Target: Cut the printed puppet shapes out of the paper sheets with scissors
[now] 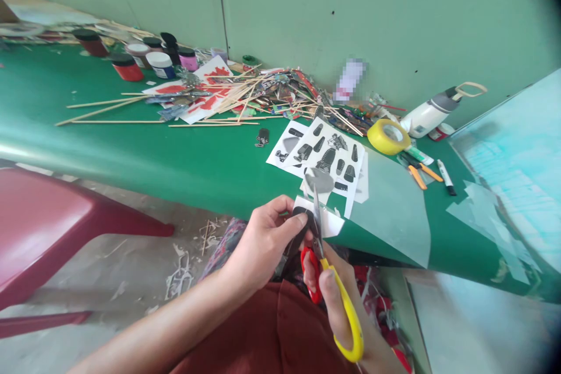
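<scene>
Between the thumb and fingers of my left hand (pixel 265 242) is a piece of white paper (pixel 331 222) with a black printed shape. My right hand (pixel 337 298) has its thumb and fingers through the handles of the scissors (pixel 321 234), one handle yellow and one red. Their blades point up and away, right beside the paper at the table's front edge. Past the blades lie printed sheets (pixel 331 152) with black and grey shapes. One small black cutout (pixel 262 137) rests on the green table (pixel 210 163), left of the sheets.
Thin wooden sticks (pixel 245 99) and cutouts pile up along the wall, with paint jars (pixel 127 67) to their left. At right are yellow tape (pixel 388 136), orange-handled pliers (pixel 418 172), a marker (pixel 446 177) and a white bottle (pixel 432 111). A red chair (pixel 52 228) stands at left.
</scene>
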Tool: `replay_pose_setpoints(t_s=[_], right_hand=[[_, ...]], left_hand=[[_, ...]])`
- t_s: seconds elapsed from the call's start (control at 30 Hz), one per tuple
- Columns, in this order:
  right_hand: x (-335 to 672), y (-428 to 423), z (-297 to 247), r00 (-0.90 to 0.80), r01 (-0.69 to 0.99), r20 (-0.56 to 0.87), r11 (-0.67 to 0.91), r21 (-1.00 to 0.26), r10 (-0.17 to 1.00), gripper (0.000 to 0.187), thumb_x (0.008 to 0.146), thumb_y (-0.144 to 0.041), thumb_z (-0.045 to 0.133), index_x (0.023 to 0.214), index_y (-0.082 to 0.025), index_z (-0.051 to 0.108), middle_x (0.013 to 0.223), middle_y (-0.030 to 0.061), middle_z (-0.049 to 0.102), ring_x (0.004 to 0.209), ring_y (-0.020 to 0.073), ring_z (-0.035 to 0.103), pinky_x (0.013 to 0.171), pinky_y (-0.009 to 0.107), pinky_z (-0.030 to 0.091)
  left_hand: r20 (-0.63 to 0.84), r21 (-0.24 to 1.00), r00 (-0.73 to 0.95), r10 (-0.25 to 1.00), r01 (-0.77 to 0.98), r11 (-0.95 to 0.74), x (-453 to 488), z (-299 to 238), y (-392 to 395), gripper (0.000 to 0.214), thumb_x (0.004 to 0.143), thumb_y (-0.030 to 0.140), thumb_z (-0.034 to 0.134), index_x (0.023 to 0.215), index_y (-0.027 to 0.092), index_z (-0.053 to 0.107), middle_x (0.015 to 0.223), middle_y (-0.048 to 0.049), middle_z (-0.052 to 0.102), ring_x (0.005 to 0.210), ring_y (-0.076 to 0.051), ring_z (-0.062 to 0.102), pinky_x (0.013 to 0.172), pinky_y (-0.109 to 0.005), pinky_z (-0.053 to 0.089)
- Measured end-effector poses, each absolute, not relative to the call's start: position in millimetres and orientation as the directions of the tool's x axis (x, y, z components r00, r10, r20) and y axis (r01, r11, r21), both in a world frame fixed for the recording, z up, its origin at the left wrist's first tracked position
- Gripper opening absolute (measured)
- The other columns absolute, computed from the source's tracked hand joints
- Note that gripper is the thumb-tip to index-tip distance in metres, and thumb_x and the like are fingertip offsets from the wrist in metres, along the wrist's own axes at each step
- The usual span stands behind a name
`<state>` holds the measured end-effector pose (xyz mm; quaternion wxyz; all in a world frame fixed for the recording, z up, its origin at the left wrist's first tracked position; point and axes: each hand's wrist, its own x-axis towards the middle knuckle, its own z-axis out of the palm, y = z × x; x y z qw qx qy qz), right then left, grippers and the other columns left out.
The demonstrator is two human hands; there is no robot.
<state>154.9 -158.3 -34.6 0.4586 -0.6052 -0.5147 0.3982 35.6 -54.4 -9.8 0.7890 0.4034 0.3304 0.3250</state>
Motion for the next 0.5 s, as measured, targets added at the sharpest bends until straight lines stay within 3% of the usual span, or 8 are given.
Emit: replay_pose_setpoints(t_s=[0.23,0.4,0.5], right_hand=[[154.6,-159.1,-31.7,0.112,0.231,0.032,0.005,-0.973,0.993,0.050,0.098,-0.064,0.033,0.098,-0.019,0.056,0.071,-0.0024,0.044,0.058,0.0137,0.039,0.053,0.027,0.033],[157.2,-160.3,-35.1,0.103,0.218,0.027,0.004,-0.976,0.994,0.046,0.098,-0.063,0.035,0.082,-0.022,0.049,0.070,-0.0027,0.043,0.058,0.0131,0.039,0.053,0.027,0.033],[159.2,-161.0,-39.0,0.107,0.214,0.005,-0.018,-0.977,0.994,0.047,0.097,-0.064,0.036,0.088,-0.021,0.052,0.068,-0.0031,0.043,0.055,0.0125,0.038,0.051,0.027,0.032]], left_hand=[[-0.254,0.833,0.585,0.770,-0.273,0.482,35.7,-9.7,-53.5,0.017,0.085,0.026,0.064,0.077,0.018,0.052,0.064,-0.0001,0.064,0.056,-0.011,0.054,0.055,-0.025,0.041],[-0.268,0.821,0.587,0.764,-0.275,0.500,35.3,-6.8,-52.7,0.017,0.085,0.025,0.065,0.076,0.018,0.052,0.063,-0.0002,0.065,0.056,-0.011,0.056,0.057,-0.024,0.042],[-0.264,0.820,0.590,0.763,-0.279,0.500,35.2,-5.6,-51.0,0.017,0.084,0.024,0.065,0.076,0.018,0.051,0.061,0.0009,0.063,0.056,-0.011,0.056,0.055,-0.024,0.041]])
